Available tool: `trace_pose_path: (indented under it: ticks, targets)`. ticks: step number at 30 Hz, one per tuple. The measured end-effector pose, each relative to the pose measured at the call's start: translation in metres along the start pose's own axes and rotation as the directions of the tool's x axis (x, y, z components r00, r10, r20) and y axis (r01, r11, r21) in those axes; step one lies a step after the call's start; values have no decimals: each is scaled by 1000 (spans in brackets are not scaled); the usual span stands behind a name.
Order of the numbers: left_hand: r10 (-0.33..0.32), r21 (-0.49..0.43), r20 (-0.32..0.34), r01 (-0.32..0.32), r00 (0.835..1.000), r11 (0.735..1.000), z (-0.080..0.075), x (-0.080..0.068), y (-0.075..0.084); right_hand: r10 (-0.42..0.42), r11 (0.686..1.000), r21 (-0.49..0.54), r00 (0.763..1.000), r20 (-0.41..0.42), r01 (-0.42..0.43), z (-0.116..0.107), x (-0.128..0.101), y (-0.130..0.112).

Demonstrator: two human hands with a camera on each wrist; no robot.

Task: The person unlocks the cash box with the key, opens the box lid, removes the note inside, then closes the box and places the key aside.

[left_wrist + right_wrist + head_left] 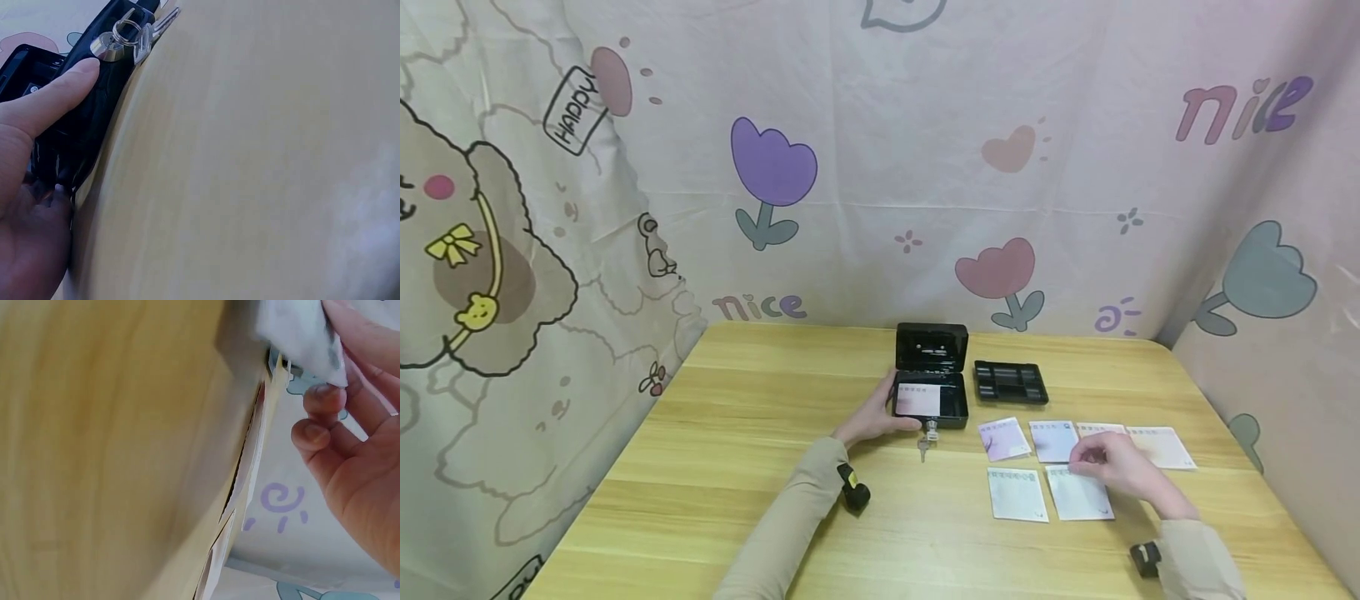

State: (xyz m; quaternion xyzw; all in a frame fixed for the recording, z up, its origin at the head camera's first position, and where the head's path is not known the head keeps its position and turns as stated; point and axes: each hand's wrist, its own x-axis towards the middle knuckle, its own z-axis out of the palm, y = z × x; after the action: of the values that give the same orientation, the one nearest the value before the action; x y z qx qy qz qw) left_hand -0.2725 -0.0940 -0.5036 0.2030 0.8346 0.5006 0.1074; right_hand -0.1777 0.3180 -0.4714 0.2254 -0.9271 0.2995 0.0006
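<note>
A small black cash box (951,412) stands open mid-table with a pale card (917,400) lying inside it. My left hand (880,417) grips its left front corner, and the thumb (69,84) presses the front wall (94,131) beside the lock. A key with a ring (140,34) hangs from that lock (930,433). To the right, several pale cards (1017,493) lie in two rows. My right hand (1108,462) hovers over them and pinches the edge of one white card (300,331) between its fingertips.
A black coin tray (1011,383) lies just right of the box. The wooden table (737,467) is enclosed by a printed cloth backdrop (850,167) at the back and both sides. The left half of the tabletop is bare wood.
</note>
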Motion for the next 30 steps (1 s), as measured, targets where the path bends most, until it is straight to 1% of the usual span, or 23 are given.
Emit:
trace_pose_path:
  ticks: [4, 8, 15, 18, 24, 30]
  targets:
    - [-1, 3, -2, 1, 1000, 1000, 0, 0, 0, 24, 999, -44, 999, -32, -25, 2, 1, -2]
    - [-8, 3, -3, 8, 1000, 1000, 1, -1, -1, 37, 997, -64, 998, -57, -41, 4, 1, -2]
    - [-14, 1, -5, 14, 1000, 1000, 1, 0, -1, 43, 995, -82, 997, -68, -49, 5, 2, -1]
    - [-19, 8, -7, 19, 1000, 1000, 1, 0, -1, 45, 995, -82, 997, -66, -50, 5, 3, 0]
    - [-20, 16, -7, 20, 1000, 1000, 1, -1, -1, 36, 998, -55, 993, -110, -42, 5, 4, 2]
    - [-28, 25, -5, 28, 1000, 999, 1, -1, -1, 47, 997, -47, 989, -137, -54, 3, 5, -4]
